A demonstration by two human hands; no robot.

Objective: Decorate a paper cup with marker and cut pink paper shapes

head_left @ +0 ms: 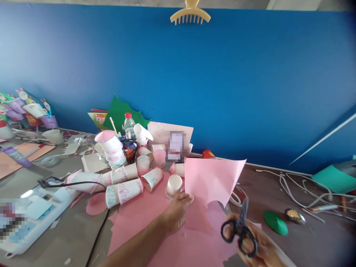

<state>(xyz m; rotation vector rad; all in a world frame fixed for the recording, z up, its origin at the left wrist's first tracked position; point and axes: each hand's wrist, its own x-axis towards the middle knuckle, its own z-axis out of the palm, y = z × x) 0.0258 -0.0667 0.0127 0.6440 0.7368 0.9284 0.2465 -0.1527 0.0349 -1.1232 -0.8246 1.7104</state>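
My left hand [176,209] pinches the left edge of a sheet of pink paper [210,178], held up off the table. Curved bites are cut out of the sheet's lower right side. In my right hand [257,243] is a pair of scissors [240,228] with black handles, fingers through the loops and blades pointing up. The blades stand just right of the sheet, apart from it. Beneath both hands lies a larger piece of pink paper [133,226] on the table. A white paper cup [174,185] stands just beyond my left hand.
Decorated paper cups [125,191] lie and stand in a cluster at left centre, near a bottle with a red cap [128,124]. White cables [289,189] and a green paper cone [276,222] lie at right. A black cord [98,237] crosses the left side. A blue partition [178,74] rises behind.
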